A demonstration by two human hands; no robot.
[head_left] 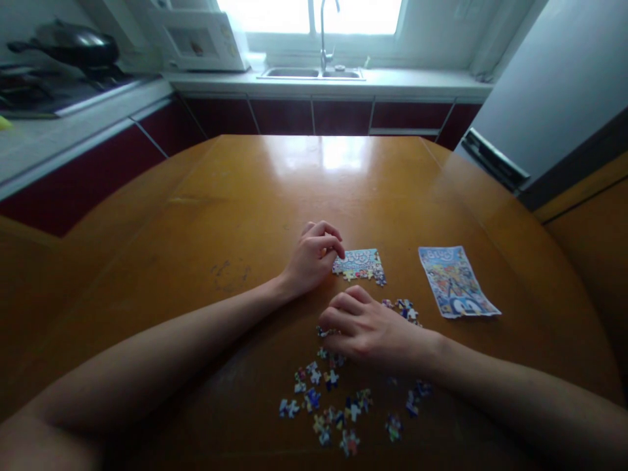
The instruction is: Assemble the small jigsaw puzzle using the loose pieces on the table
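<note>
A partly joined jigsaw puzzle [360,261] lies flat on the table, its top strip with lettering put together and its lower edge uneven. My left hand [316,256] rests at its left edge, fingers loosely bent and apart, fingertips at the puzzle's corner; nothing shows in them. Nearer to me, my right hand [360,324] reaches over loose pieces. Its fingers are curled, with a small puzzle piece [321,331] showing between fingertips and thumb. Several loose puzzle pieces [331,379] are scattered in front of and below this hand, and some are partly hidden by it.
On the right lies a creased picture sheet [456,281] with similar artwork. The wooden table [235,196] has a rounded edge. Beyond it are a sink [294,73], a microwave [203,42], a pan [73,46] on the stove, and a fridge [554,85] at the right.
</note>
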